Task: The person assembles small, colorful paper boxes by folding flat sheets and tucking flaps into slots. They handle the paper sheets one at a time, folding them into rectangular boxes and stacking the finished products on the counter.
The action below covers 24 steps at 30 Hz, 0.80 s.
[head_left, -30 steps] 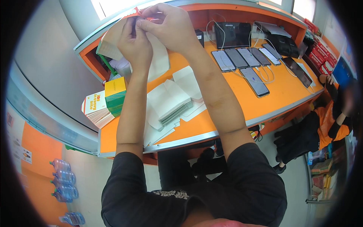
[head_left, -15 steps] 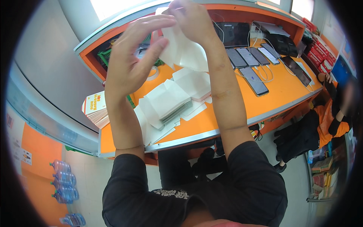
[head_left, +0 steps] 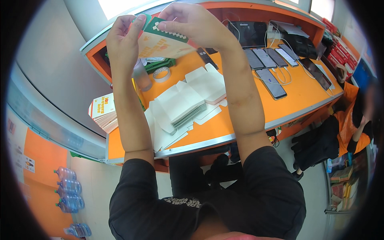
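Above the far part of the orange table, both hands grip a printed cardboard food box (head_left: 166, 45), cream with yellow lettering, green and red bands and a white checker strip. My left hand (head_left: 127, 32) pinches its left end, thumb on the green flap. At the upper right edge, my right hand (head_left: 190, 25) is closed with thumb and fingers on the green flap. Below lie stacks of flat white box blanks (head_left: 180, 102), plain side up. A fanned stack of printed blanks (head_left: 103, 112) stands at the table's left edge, left of my left forearm.
A tape roll (head_left: 161, 75), a clear bottle (head_left: 142, 76) and a green basket (head_left: 162, 64) are beyond the blanks. Several phones (head_left: 271, 84) with white cables cover the right side. A person in orange and black (head_left: 346, 120) is at the far right. Water jugs (head_left: 70, 190) stand on the floor.
My left hand, open before, has closed on the box's left end. The box has turned from its white inside to its printed outside.
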{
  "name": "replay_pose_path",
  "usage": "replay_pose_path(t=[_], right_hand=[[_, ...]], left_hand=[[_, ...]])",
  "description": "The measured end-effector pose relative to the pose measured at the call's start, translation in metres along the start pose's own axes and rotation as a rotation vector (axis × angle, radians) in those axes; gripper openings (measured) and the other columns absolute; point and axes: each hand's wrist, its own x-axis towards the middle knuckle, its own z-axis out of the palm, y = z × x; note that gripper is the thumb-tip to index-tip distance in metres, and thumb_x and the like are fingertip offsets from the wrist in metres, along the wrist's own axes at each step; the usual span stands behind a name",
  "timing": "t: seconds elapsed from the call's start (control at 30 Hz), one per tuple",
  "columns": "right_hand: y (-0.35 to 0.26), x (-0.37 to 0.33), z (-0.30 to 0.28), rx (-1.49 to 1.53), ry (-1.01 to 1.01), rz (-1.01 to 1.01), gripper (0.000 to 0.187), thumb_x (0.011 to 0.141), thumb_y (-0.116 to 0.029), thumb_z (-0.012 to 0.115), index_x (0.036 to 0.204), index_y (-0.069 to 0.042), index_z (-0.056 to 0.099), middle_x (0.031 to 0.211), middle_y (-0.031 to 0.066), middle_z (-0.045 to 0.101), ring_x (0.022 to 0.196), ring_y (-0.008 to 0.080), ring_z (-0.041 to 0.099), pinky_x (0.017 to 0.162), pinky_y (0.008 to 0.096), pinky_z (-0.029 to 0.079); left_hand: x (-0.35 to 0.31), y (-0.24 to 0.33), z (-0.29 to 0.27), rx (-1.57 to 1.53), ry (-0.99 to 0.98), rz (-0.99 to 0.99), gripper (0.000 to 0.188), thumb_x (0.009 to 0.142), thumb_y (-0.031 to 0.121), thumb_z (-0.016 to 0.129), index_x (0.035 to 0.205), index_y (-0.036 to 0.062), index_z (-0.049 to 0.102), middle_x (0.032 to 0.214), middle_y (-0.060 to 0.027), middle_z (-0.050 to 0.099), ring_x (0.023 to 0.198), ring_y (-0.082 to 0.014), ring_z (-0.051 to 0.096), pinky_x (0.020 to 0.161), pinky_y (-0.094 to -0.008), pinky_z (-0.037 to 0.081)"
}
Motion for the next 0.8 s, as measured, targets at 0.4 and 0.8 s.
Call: replay_pose_path(t=[0.4, 0.8], right_hand=[[0.018, 0.013, 0.029, -0.424, 0.335, -0.364, 0.02, 0.091, -0.02, 0.056, 0.1, -0.006, 0.066, 0.083, 0.0153, 0.067, 0.074, 0.0317, 0.065, 0.071, 0.0432, 0.052], [0.023, 0.012, 0.029, -0.312, 0.272, -0.461, 0.01, 0.089, -0.016, 0.06, 0.092, -0.006, 0.061, 0.073, 0.0138, 0.062, 0.072, 0.033, 0.062, 0.07, 0.044, 0.05]], left_hand=[[0.013, -0.026, -0.005, -0.134, -0.07, -0.196, 0.03, 0.09, 0.029, 0.073, 0.103, 0.003, 0.073, 0.089, -0.0036, 0.07, 0.079, -0.0095, 0.062, 0.073, -0.0239, 0.048], [0.003, -0.015, -0.012, -0.001, -0.205, -0.117, 0.032, 0.095, 0.03, 0.067, 0.112, 0.004, 0.076, 0.095, -0.004, 0.072, 0.088, -0.0098, 0.062, 0.08, -0.0248, 0.047]])
